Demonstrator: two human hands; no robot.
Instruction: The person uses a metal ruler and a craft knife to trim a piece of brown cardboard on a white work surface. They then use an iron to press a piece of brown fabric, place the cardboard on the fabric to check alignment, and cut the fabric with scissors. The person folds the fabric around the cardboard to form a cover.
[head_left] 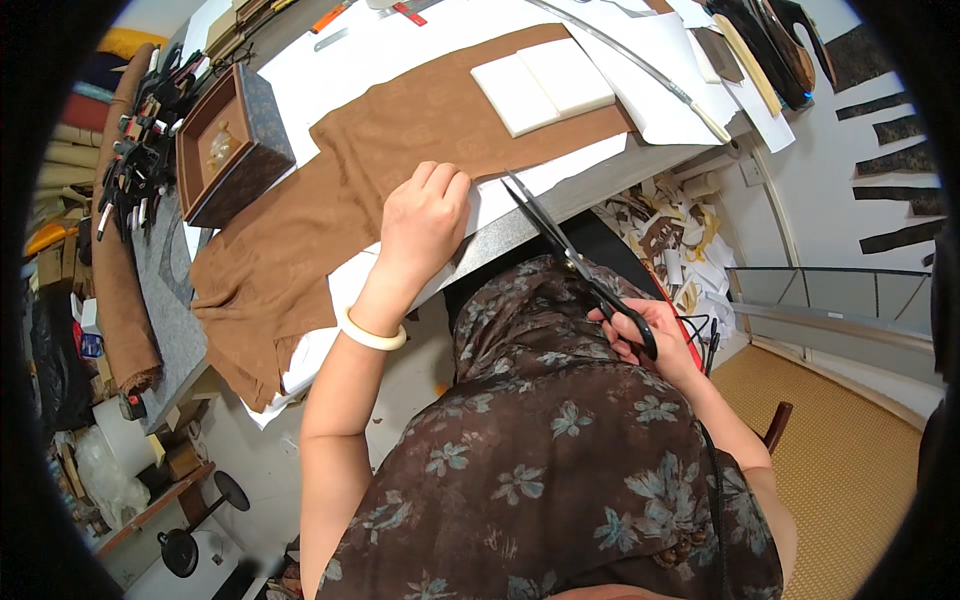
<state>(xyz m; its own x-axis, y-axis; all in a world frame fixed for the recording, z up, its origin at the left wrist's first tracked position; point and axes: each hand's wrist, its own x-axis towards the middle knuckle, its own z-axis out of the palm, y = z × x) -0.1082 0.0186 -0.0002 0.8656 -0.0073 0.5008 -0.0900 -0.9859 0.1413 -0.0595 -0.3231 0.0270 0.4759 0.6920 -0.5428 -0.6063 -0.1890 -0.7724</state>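
Observation:
Brown fabric (270, 240) lies across the table over white paper, with folds running toward my left hand (425, 220). That hand is closed at the fabric's near edge, its fingertips hidden beneath it. A cream bangle (372, 333) circles my left wrist. In my right hand (655, 335) is a pair of long black scissors (560, 245), held by the handles in front of my body. Their blades are slightly parted and point up and left to the table's near edge, close to the fabric. White rectangular blocks (543, 85) rest on the fabric's far right part.
An open brown box (238, 145) with a small object inside stands on the left. Beyond it are a fabric roll (125, 230) and piled pens (145, 150). A curved metal ruler (650, 70) lies at the far right. Scraps (680, 240) fill a space below the table.

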